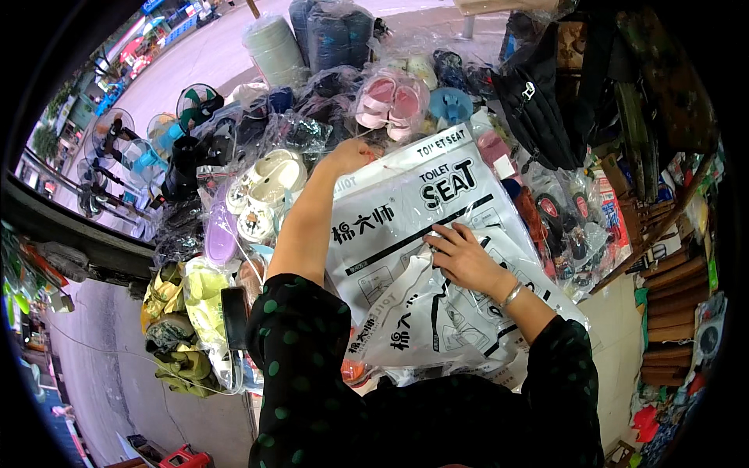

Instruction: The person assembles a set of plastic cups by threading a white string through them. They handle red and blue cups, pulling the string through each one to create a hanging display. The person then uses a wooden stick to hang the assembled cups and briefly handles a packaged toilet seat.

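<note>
A large white plastic bag (460, 210) with black print and line drawings leans over the piled goods in front of me. At its upper left corner is my left hand (353, 156), fingers curled in at the top edge, partly out of sight. A second, crumpled white bag (413, 331) with similar print lies over its lower part, nearer my body. My right hand (468, 261), a bangle at its wrist, has bent fingers closed on the upper edge of this nearer bag. Just beyond my left hand sit pink clogs (390, 101) in clear plastic.
Cream clogs (277, 175) and a purple slipper (221, 232) lie left of the bags. Bagged shoes (566, 226) and a black backpack (534, 117) are at the right. Several fans (117, 132) stand far left, beside the road. Brown stacked goods (669, 316) line the right side.
</note>
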A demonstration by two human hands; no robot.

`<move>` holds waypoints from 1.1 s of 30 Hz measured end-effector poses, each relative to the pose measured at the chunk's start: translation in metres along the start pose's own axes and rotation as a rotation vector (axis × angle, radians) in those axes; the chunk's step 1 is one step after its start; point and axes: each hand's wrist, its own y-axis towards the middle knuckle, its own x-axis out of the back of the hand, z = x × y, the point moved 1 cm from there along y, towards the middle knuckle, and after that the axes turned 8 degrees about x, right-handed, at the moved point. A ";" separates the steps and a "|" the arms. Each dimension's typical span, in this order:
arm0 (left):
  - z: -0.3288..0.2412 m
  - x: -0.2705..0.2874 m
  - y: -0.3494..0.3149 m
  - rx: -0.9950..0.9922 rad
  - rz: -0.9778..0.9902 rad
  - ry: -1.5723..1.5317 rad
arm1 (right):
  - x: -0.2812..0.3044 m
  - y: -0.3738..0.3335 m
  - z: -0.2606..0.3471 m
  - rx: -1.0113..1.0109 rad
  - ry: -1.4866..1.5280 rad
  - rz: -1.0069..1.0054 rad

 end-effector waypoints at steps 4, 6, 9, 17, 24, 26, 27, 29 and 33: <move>0.009 -0.009 0.009 0.170 0.026 0.212 | -0.008 -0.001 -0.004 0.003 -0.018 -0.010; 0.020 -0.015 0.012 0.167 0.001 0.245 | -0.009 0.000 -0.003 -0.001 -0.020 0.000; 0.043 -0.006 0.003 0.461 -0.298 0.358 | -0.013 -0.002 -0.005 -0.010 -0.024 0.006; 0.058 0.081 -0.051 0.294 -0.711 -0.013 | -0.007 0.003 -0.007 -0.011 -0.022 -0.043; -0.027 0.126 -0.123 0.044 -0.726 -0.451 | 0.070 -0.047 -0.017 -0.261 -0.291 -0.311; -0.065 0.122 -0.149 0.050 -0.766 -0.432 | 0.109 -0.091 -0.017 -0.414 -0.438 -0.371; -0.079 0.121 -0.165 0.009 -0.760 -0.477 | 0.127 -0.118 -0.015 -0.469 -0.546 -0.407; -0.093 0.110 -0.198 0.036 -0.814 -0.516 | 0.158 -0.163 -0.015 -0.577 -0.461 -0.451; -0.130 0.074 -0.264 0.043 -0.817 -0.438 | 0.188 -0.291 -0.009 -0.758 -0.335 -0.714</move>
